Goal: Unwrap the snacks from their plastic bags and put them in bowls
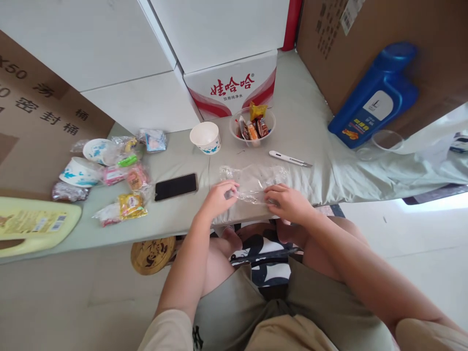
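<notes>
Loosely spread clear plastic film (254, 180), crinkled, glinting; left fingers (231, 185) and right fingers (272, 188) curled against it, grip unclear.

My right grip (287, 201) hides part of the clear wrapper (256, 183); my view cuts off the yellow jug (40, 225) at nine o'clock, a cardboard box (431, 29) at two.

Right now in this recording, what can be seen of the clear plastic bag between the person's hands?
The clear, thin plastic bag lies spread out and wrinkled on the pale green cloth, close to the cloth's near edge. It is see-through, with shiny creases that catch the light; no print can be made out. The bare left hand touches its near left side, the bare right hand its near right. Whether it is sealed cannot be told.
</notes>
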`<state>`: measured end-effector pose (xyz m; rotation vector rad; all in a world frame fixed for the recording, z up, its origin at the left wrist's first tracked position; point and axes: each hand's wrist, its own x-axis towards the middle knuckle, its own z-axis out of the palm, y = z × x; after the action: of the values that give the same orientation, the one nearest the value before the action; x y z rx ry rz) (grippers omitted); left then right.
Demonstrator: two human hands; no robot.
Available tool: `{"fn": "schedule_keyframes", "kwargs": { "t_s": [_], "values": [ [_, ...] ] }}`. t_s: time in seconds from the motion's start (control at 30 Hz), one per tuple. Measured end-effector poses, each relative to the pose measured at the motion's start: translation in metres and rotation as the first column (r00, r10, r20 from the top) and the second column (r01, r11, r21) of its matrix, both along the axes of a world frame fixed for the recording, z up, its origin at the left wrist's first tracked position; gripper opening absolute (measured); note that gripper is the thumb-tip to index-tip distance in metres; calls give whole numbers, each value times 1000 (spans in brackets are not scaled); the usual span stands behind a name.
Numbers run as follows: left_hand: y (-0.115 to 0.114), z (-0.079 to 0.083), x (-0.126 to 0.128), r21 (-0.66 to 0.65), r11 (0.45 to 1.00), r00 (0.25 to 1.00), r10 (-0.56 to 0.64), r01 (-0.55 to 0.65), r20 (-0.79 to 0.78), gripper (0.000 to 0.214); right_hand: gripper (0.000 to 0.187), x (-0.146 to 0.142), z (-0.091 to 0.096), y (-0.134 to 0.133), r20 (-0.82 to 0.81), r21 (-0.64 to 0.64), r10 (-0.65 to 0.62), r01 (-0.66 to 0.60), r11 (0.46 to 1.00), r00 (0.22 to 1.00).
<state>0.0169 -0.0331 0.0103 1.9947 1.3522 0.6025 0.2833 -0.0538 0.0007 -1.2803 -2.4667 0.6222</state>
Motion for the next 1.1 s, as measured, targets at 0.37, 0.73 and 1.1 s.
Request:
{"fn": "schedule_keyframes", "kwargs": {
  "t_s": [0.37,0.73,1.1],
  "values": [
    [1,10,-40,13,976,966,212,-217,149,16,19,31,10,15,-285,-115,-374,356,927,882],
    [-6,12,-41,-164,970,874,235,-180,426,39,16,22,14,27,-690,-387,-605,504,772,397],
    [10,15,-15,-256,883,679,468,-394,566,36,31,20,8,26,-607,-465,-532,280,840,590]
  ]
}}
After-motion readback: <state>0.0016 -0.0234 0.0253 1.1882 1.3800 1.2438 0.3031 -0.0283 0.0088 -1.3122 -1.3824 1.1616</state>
